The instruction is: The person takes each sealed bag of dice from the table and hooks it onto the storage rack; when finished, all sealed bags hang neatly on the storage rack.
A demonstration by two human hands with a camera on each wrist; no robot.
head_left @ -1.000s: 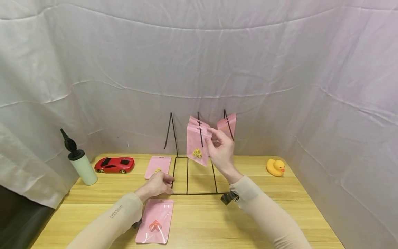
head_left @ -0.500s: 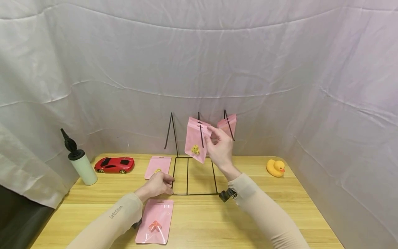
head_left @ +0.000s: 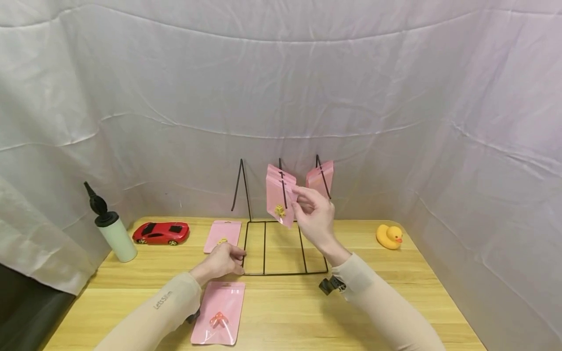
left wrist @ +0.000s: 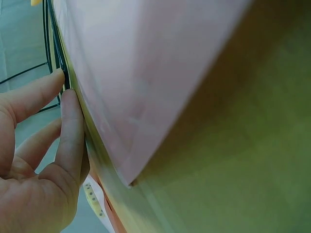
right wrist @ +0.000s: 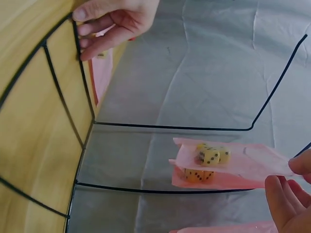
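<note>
My right hand [head_left: 317, 214] pinches the right edge of a pink zip bag [head_left: 274, 195] with yellow dice [head_left: 279, 210], which is on the middle hook of a black wire rack [head_left: 264, 248]. Close behind it on that hook is another pink bag holding orange dice [right wrist: 197, 175], seen in the right wrist view. The thumb and fingers of my left hand [head_left: 221, 259] grip the left wire of the rack's base. Beyond that hand lies a pink bag [head_left: 225, 231] with yellow dice partly hidden; nearer lies a pink bag [head_left: 219, 302] with red dice.
A pink bag [head_left: 317, 179] hangs on the right hook; the left hook [head_left: 238, 185] carries no bag. A red toy car [head_left: 161, 233] and a green hand pump [head_left: 116, 234] stand at left, a yellow rubber duck [head_left: 388, 236] at right. Grey curtain [head_left: 281, 97] surrounds the table.
My right hand first moved the front bag slightly left, then back right; the hand is now a little lower and further right. My left hand keeps its place on the rack.
</note>
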